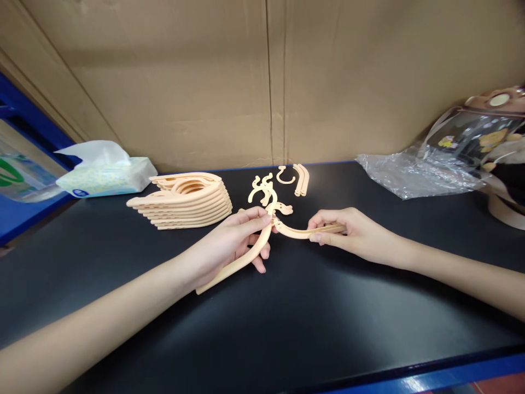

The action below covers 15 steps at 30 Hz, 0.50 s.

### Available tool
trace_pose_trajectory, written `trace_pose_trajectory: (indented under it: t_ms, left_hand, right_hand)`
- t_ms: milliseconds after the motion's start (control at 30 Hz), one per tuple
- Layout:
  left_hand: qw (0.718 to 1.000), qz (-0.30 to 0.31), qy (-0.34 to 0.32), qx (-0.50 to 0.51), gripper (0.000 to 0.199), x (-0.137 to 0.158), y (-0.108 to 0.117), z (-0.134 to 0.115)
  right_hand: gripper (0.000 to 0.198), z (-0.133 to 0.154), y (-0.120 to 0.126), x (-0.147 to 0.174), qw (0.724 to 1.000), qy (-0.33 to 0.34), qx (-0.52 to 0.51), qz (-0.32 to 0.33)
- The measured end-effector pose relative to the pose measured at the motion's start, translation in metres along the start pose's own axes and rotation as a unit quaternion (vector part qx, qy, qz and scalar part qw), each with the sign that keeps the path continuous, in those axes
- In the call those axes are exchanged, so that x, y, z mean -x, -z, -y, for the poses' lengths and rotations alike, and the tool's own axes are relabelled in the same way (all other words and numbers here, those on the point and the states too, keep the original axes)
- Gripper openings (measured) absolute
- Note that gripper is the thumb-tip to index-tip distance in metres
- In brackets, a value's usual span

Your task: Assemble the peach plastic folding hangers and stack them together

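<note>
My left hand pinches a peach plastic clothes hanger near its centre, where the hook rises. One long arm of it slants down to the left beneath my palm. Between the fingers and thumb of my right hand is a separate-looking hanger arm. Its inner end touches the hanger's centre at my left fingertips; whether the two are joined I cannot tell. Just behind my left hand lie several loose hanger hooks and small peach pieces, partly hidden by the held hanger.
A stack of folded peach hangers stands at left, before a tissue pack. Farther back lie a single hook and loose hanger arms. Crumpled clear plastic and a transparent bag sit at right. Cardboard walls the back.
</note>
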<state>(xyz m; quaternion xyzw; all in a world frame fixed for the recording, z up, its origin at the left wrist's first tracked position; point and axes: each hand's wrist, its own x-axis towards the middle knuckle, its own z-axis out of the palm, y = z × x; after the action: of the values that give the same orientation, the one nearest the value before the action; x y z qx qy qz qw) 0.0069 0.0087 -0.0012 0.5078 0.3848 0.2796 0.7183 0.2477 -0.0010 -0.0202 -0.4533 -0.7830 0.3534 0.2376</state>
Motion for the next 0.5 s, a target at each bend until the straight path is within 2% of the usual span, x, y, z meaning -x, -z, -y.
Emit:
trace_pose_trajectory:
  t_ms: [133,500]
  left_hand:
    - [1.000,-0.003,-0.005,0.019,0.009,-0.0007,0.0018,0.0003]
    - [1.000,-0.018,0.020,-0.011,0.015,0.0008,0.0000,-0.0010]
  right_hand:
    - [0.024,0.0001,-0.0009,0.0000,1.000,-0.001,0.006,-0.009]
    - [0.027,0.0007,-0.0029,0.0037,0.990,0.042,0.125,-0.053]
